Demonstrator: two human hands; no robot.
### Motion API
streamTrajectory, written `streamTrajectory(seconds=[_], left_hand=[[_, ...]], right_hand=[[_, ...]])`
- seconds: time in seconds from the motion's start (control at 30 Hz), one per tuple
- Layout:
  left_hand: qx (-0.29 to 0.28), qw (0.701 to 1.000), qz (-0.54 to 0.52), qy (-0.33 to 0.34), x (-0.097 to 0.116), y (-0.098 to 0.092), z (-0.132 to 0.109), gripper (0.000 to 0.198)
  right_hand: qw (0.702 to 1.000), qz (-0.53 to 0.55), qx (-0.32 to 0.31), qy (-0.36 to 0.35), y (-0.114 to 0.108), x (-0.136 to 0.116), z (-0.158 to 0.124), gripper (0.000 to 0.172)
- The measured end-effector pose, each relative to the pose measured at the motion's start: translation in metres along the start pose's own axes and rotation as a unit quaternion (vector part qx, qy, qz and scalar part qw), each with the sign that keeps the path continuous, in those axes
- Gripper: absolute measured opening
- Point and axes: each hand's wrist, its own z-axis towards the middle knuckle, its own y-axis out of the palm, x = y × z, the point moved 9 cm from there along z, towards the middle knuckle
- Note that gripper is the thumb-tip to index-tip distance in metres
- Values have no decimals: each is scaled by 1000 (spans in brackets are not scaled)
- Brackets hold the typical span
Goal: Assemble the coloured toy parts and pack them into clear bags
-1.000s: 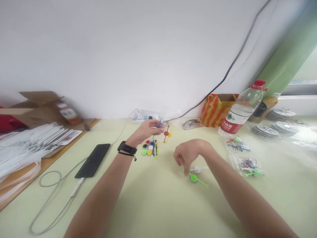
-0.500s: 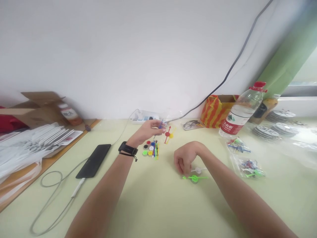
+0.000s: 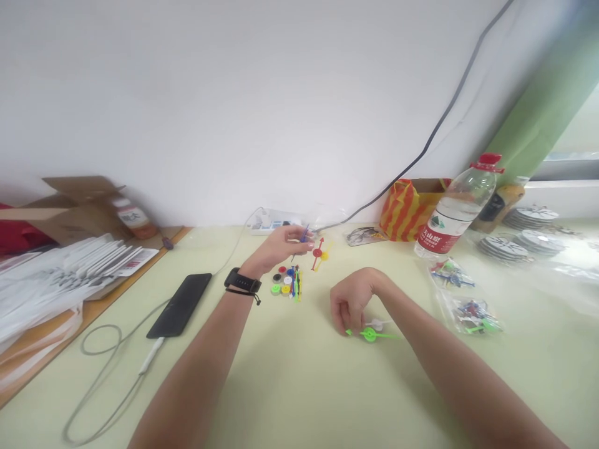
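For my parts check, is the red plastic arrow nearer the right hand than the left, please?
No, the red arrow is beside the left hand, farther from the right hand.

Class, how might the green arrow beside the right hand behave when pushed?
The green arrow is probably light, being thin and plastic-looking. Its straight shaft suggests it is fairly stiff. Pushed near its tip, it may swivel about its broad round middle rather than roll.

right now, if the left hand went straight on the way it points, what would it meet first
The left hand would probably meet the red plastic arrow-shaped piece just ahead of it; depth is unclear, so it might pass above that piece instead.
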Motion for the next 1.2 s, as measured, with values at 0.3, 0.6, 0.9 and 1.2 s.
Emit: streamTrajectory(seconds=[0.3, 0.6, 0.9, 1.2], left_hand=[[5, 1000, 19, 7, -3, -2, 2, 44], [-7, 1000, 23, 14, -3, 2, 0, 38], [-31, 999, 9, 16, 4, 10, -4, 39], [-46, 998, -25, 26, 16, 18, -5, 41]], right_hand=[[953, 50, 215, -205, -38, -50, -55, 32], [667, 163, 598, -413, -70, -66, -190, 31], [503, 213, 731, -409, -77, -32, -233, 27], [525, 289, 667, -443, -81, -47, -194, 30]])
